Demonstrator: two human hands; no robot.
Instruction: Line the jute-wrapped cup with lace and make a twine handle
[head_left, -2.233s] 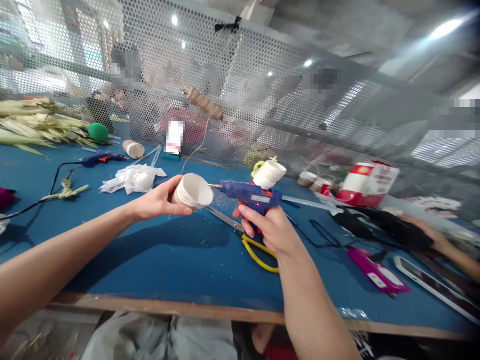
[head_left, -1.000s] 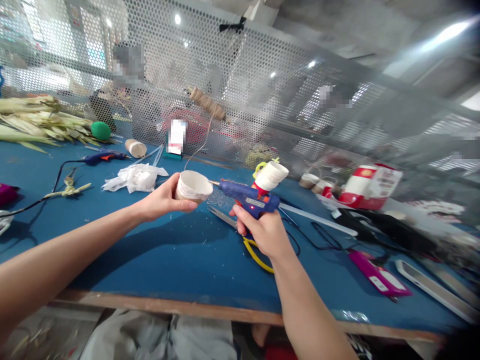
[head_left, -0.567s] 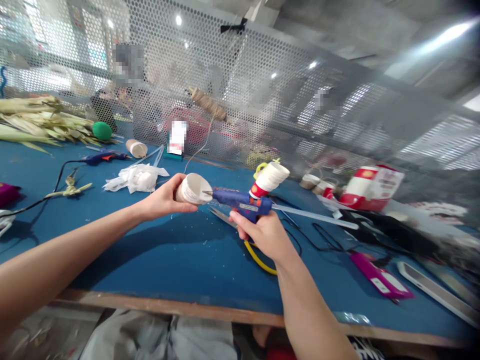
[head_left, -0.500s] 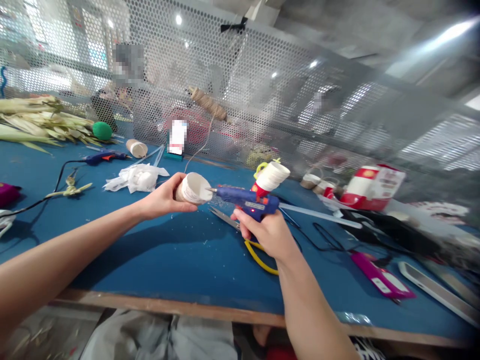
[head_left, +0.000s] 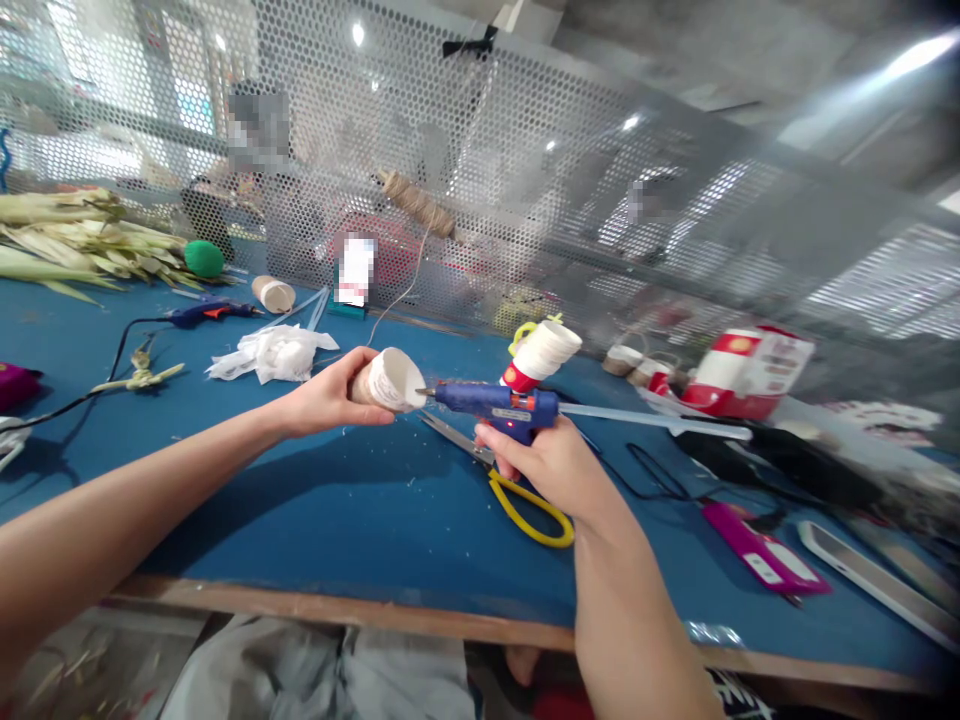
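Note:
My left hand (head_left: 341, 392) is wrapped round a white paper cup (head_left: 386, 380), tilted so its open mouth faces right. Twine seems to cover the cup's lower part, partly hidden by my fingers. In my right hand (head_left: 536, 455) is a blue hot glue gun (head_left: 491, 402), its nozzle at the cup's rim; whether it touches I cannot tell. A clear glue stick (head_left: 652, 418) juts from the gun's back. Yellow-handled scissors (head_left: 531, 508) lie on the table under my right hand. Just behind the gun stands a tilted stack of red and white paper cups (head_left: 541, 352).
On the blue table (head_left: 337, 540) lie crumpled white plastic (head_left: 270, 353), a second glue gun (head_left: 210, 312), a twine-wrapped cup (head_left: 274, 294), a green ball (head_left: 204, 259) and dried husks (head_left: 97, 245). A twine spool (head_left: 416, 203) hangs on the perforated screen. At right are a purple device (head_left: 765, 550) and a phone (head_left: 877, 585).
My right hand and the glue gun have shifted slightly right, uncovering more of the scissors' yellow handle. The cup in my left hand has barely moved.

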